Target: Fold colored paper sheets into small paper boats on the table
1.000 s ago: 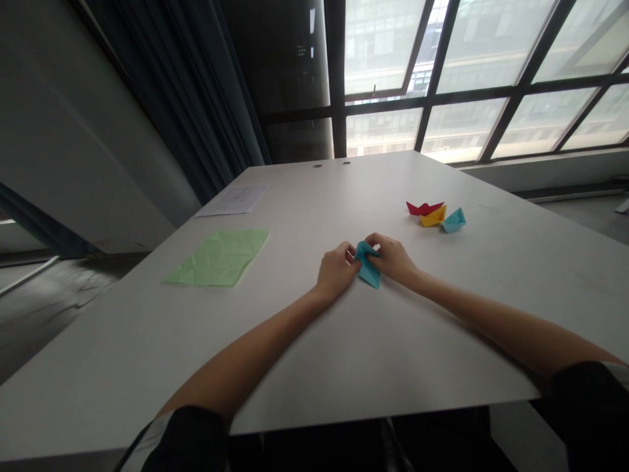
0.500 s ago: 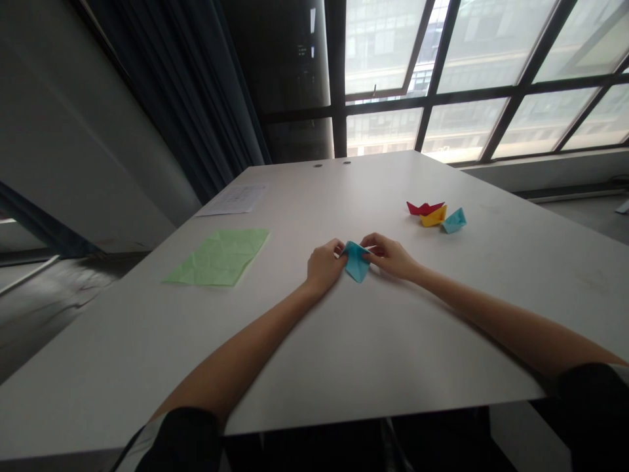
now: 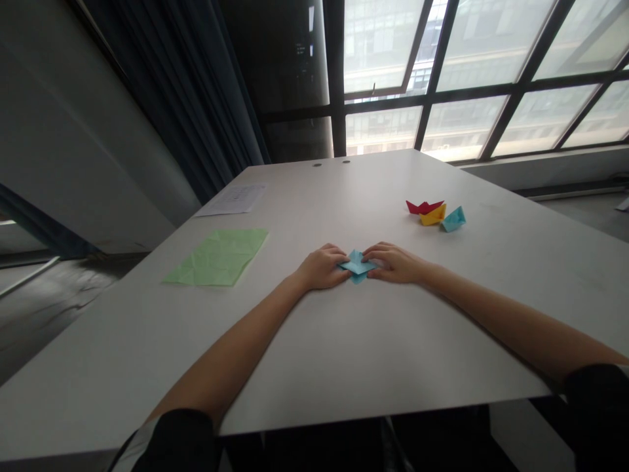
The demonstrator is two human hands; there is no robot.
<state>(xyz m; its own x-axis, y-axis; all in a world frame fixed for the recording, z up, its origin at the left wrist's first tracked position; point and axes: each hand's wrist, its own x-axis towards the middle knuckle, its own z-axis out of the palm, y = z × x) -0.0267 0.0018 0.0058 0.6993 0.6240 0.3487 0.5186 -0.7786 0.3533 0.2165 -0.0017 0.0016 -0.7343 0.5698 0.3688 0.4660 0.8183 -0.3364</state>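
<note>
A small piece of folded light-blue paper [image 3: 358, 263] lies low over the tabletop, between my two hands. My left hand [image 3: 325, 267] pinches its left corner, thumb below and fingers on top. On the opposite side my right hand [image 3: 393, 263] grips the right corner in the same manner. The paper spreads sideways, with one point toward the window and a lower flap toward me. My fingertips cover both of its side corners.
A red paper boat [image 3: 423, 208], a yellow one [image 3: 433, 215] and a light-blue one [image 3: 454, 219] stand together at the right. A creased green sheet [image 3: 219, 257] and a printed page [image 3: 233, 199] lie left on the white table [image 3: 314, 354].
The blue paper has gone from a tall, downward-pointing shape to a flatter, wider one. Both hands have lowered slightly and turned flatter, still holding it.
</note>
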